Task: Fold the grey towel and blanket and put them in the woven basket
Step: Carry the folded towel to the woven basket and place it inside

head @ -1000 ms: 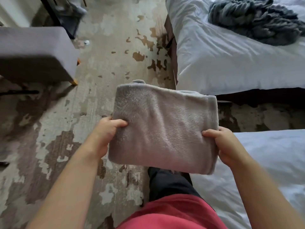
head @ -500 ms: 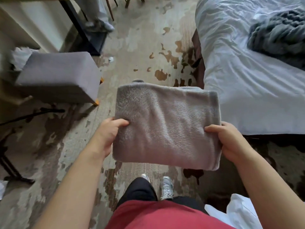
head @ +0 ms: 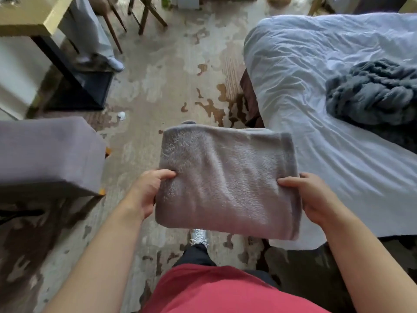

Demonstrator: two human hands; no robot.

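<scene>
Grey towel (head: pixel 228 181): folded flat, held in the air above the floor, left hand (head: pixel 146 193) and right hand (head: pixel 316 197) gripping opposite edges. Blanket (head: pixel 374 93): unfolded, heaped on bed (head: pixel 316 143). Step: carrying towel; woven basket not in view, must be found next.

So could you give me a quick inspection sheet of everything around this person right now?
Surface: worn, patchy rug underfoot.
Job's things: folded grey towel held in the air; blanket lying crumpled and unfolded on the bed; woven basket not in view.
Clutter: small white scrap on the rug.
Grippers: left hand and right hand grip opposite edges of the grey towel, thumbs on top.
Cables: nothing seen.
Surroundings: grey padded stool at left; table and chair legs further off.
</scene>
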